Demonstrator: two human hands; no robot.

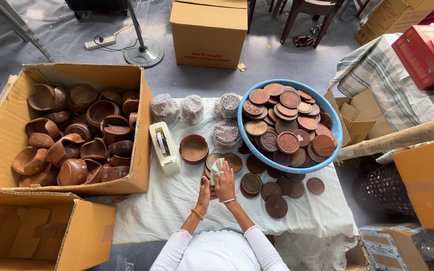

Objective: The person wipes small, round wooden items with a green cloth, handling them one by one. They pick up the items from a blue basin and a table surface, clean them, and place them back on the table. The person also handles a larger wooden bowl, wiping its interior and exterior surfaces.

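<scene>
The person is sitting at a low table spread with a white cloth [177, 206], and both hands are working on a small stack of round wooden lids [211, 176] lying just in front of the tape dispenser's right side. The right hand [225, 184] is pressing a pale green cloth [216, 169] onto the top of that stack, fingers curled down over the cloth and holding it. The left hand [204, 193] is resting against the near-left edge of the same stack, fingers bent around it; how firmly it is gripping cannot be told.

Taking the cream tape dispenser [164, 147] as the landmark: a single wooden bowl [193, 148] is standing just right of it, and four wrapped bundles [195, 109] are lying beyond and to its right. Further right a blue basin [329, 158] is brimming with carved wooden discs [286, 125], with more discs [277, 193] scattered on the cloth below it. Left of the dispenser, touching it, an open cardboard box [144, 150] is holding many wooden bowls [79, 140]
</scene>
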